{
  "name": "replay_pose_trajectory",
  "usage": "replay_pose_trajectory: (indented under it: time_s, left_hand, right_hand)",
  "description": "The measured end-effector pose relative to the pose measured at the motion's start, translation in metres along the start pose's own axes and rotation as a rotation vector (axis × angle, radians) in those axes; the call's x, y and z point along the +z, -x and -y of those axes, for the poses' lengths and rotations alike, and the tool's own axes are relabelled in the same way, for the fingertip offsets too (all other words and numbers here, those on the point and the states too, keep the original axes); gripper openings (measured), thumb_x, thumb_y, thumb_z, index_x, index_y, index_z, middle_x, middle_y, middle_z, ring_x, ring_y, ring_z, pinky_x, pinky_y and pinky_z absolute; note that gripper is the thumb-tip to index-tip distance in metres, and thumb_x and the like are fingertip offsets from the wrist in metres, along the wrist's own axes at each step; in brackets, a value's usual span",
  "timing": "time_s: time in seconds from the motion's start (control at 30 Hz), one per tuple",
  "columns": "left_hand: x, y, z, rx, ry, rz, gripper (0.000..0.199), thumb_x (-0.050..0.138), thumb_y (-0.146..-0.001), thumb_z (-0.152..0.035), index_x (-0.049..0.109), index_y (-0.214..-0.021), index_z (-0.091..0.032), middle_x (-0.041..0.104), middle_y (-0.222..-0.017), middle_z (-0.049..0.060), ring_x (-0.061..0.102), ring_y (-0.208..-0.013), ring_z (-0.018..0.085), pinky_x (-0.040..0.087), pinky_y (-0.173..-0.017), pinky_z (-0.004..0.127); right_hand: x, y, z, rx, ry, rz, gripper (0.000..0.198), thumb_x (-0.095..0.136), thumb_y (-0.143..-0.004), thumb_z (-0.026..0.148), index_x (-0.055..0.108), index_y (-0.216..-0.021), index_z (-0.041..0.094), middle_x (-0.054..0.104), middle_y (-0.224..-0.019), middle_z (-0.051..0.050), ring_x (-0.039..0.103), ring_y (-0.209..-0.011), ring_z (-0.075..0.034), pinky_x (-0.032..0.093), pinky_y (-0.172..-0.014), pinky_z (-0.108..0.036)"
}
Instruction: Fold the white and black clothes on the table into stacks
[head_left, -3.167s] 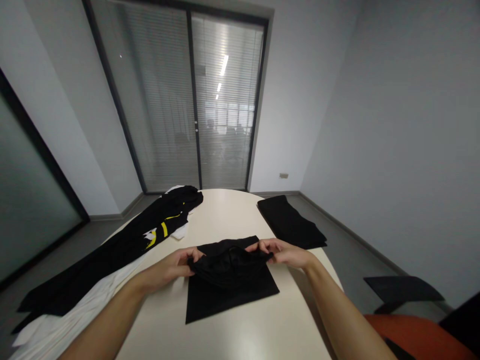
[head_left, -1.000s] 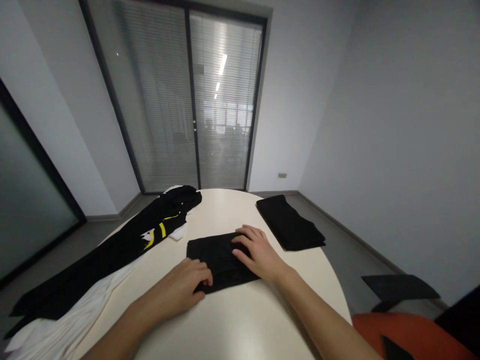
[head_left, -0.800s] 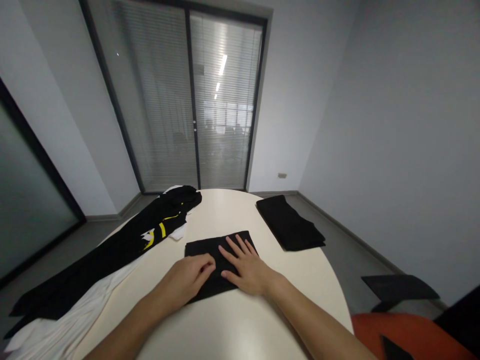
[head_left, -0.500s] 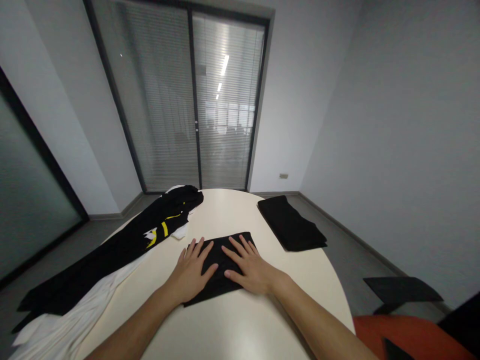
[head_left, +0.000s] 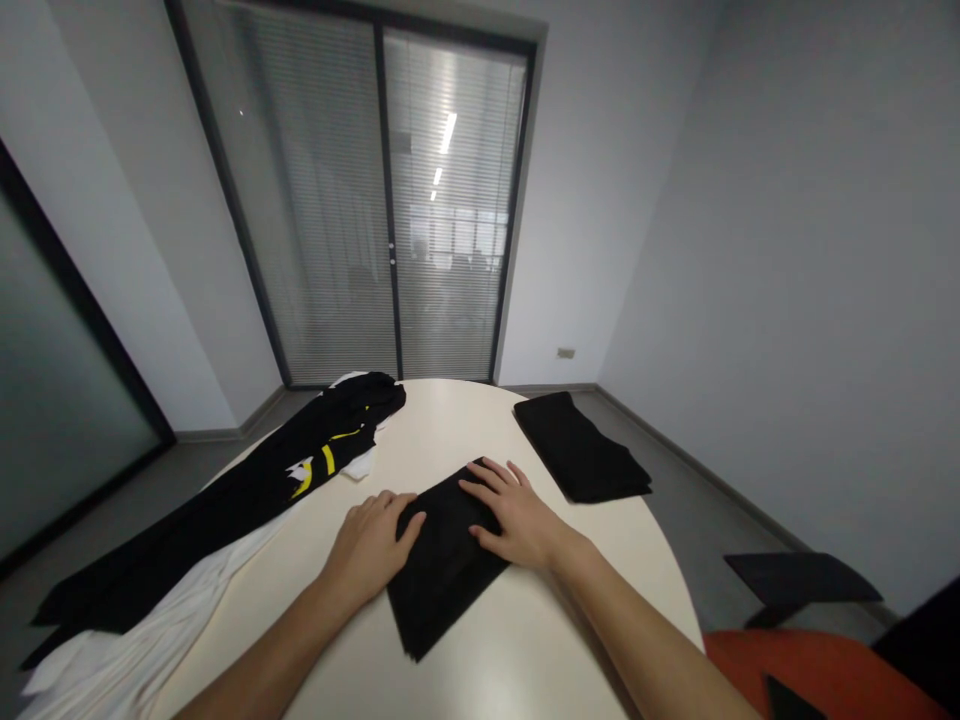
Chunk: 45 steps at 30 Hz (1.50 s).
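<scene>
A folded black garment [head_left: 450, 560] lies slantwise on the white table, one corner pointing toward me. My left hand [head_left: 371, 545] rests at its left edge with the fingers bent; the thumb is apart from them and lies on the cloth. Across the upper right part of the garment, my right hand [head_left: 517, 515] is laid with its fingers spread, pressing on the fabric near the edge. Neither hand appears to pinch the cloth.
Another folded black garment [head_left: 581, 450] lies at the table's right edge. Black clothing with yellow trim [head_left: 247, 500] and white clothing [head_left: 187, 585] stretch along the left side. An orange chair [head_left: 810, 670] stands at the right of the round table [head_left: 525, 660].
The folded garment has turned on the table, its near left corner swinging toward me and rightward. My left hand has slid to its left edge with fingers more bent; my right hand shifted slightly.
</scene>
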<state>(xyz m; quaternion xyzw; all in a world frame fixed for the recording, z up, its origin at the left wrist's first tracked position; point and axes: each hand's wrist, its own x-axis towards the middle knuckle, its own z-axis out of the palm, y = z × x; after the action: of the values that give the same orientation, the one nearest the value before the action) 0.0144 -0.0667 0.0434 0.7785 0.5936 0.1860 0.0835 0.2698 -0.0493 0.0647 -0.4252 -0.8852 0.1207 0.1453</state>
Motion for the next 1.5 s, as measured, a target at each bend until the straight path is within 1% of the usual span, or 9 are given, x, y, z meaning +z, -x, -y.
replay_pose_trajectory:
  time_s: [0.13,0.27,0.37,0.5,0.63,0.77,1.0,1.33,1.5]
  left_hand:
    - [-0.007,0.000,-0.001,-0.091,0.028,0.066,0.030,0.046,-0.095,-0.044,0.066,-0.103,-0.024,0.070,-0.096,0.007,0.065,-0.091,0.024,0.041,-0.074,0.032]
    - [-0.009,0.003,-0.003,-0.135,0.085,0.160,0.027,0.053,-0.091,-0.046,0.065,-0.083,-0.023,0.070,-0.077,0.003,0.064,-0.072,0.020,0.035,-0.063,0.027]
    - [-0.009,0.007,-0.009,-0.096,0.137,0.219,0.024,0.059,-0.087,-0.045,0.063,-0.079,-0.023,0.069,-0.072,0.000,0.063,-0.068,0.018,0.034,-0.060,0.026]
    - [-0.012,0.011,-0.021,0.005,0.137,0.208,0.019,0.062,-0.085,-0.040,0.062,-0.078,-0.023,0.068,-0.074,-0.002,0.063,-0.071,0.017,0.039,-0.063,0.026]
    - [-0.013,0.013,-0.022,0.243,0.187,0.053,0.021,0.061,-0.088,-0.034,0.065,-0.106,-0.024,0.067,-0.116,0.005,0.061,-0.111,0.023,0.047,-0.096,0.036]
    - [0.002,0.018,-0.013,0.379,0.173,0.170,0.065,0.062,-0.089,-0.040,0.039,-0.149,-0.032,0.024,-0.163,0.006,0.019,-0.150,0.031,0.025,-0.120,0.054]
    - [0.019,0.025,-0.010,0.360,0.097,0.254,0.074,0.055,-0.094,-0.048,0.017,-0.157,-0.037,-0.003,-0.167,0.001,-0.006,-0.151,0.034,0.016,-0.121,0.059]
    - [0.012,0.029,-0.033,0.416,0.078,0.337,0.073,0.048,-0.097,-0.047,0.007,-0.157,-0.038,-0.011,-0.165,0.000,-0.010,-0.151,0.032,0.011,-0.121,0.060]
    - [0.013,0.027,-0.035,0.424,0.050,0.316,0.067,0.044,-0.099,-0.046,0.010,-0.157,-0.039,-0.009,-0.165,0.000,-0.008,-0.151,0.033,0.013,-0.121,0.060]
  right_hand:
    - [-0.006,0.002,0.009,-0.165,-0.164,0.115,0.059,0.071,-0.080,0.047,0.059,-0.136,0.030,0.050,-0.147,-0.009,0.043,-0.136,-0.029,0.028,-0.115,-0.050]
    - [-0.009,0.005,-0.004,-0.094,-0.160,0.260,0.068,0.073,-0.075,0.031,0.054,-0.140,0.038,0.036,-0.158,-0.006,0.027,-0.147,-0.034,0.007,-0.117,-0.063]
    - [-0.016,0.008,-0.022,0.008,-0.091,0.215,0.070,0.070,-0.074,0.024,0.053,-0.141,0.038,0.023,-0.163,-0.005,0.013,-0.151,-0.035,0.004,-0.118,-0.062]
    - [-0.024,0.012,-0.040,0.095,-0.074,0.065,0.063,0.065,-0.076,0.022,0.059,-0.138,0.027,0.030,-0.160,-0.009,0.028,-0.147,-0.030,0.023,-0.120,-0.045]
    - [-0.021,0.011,-0.042,0.250,-0.070,-0.056,0.048,0.056,-0.089,0.041,0.063,-0.132,0.020,0.055,-0.141,-0.013,0.053,-0.128,-0.028,0.038,-0.109,-0.039]
    - [-0.008,0.004,-0.036,0.439,-0.040,-0.109,0.055,0.048,-0.094,0.056,0.063,-0.128,0.017,0.069,-0.115,-0.013,0.065,-0.105,-0.025,0.047,-0.091,-0.034]
    - [0.001,0.000,-0.028,0.752,0.078,-0.037,0.053,0.051,-0.087,0.067,0.067,-0.098,0.018,0.072,-0.101,-0.015,0.068,-0.095,-0.030,0.045,-0.071,-0.034]
    - [0.008,-0.004,-0.039,0.652,-0.056,-0.134,0.027,0.055,-0.091,0.047,0.055,-0.088,0.020,0.071,-0.090,-0.009,0.065,-0.081,-0.021,0.038,-0.065,-0.028]
    - [0.011,-0.004,-0.045,0.632,-0.221,-0.148,0.027,0.062,-0.089,0.039,0.053,-0.106,0.020,0.069,-0.082,-0.005,0.063,-0.071,-0.018,0.038,-0.061,-0.026]
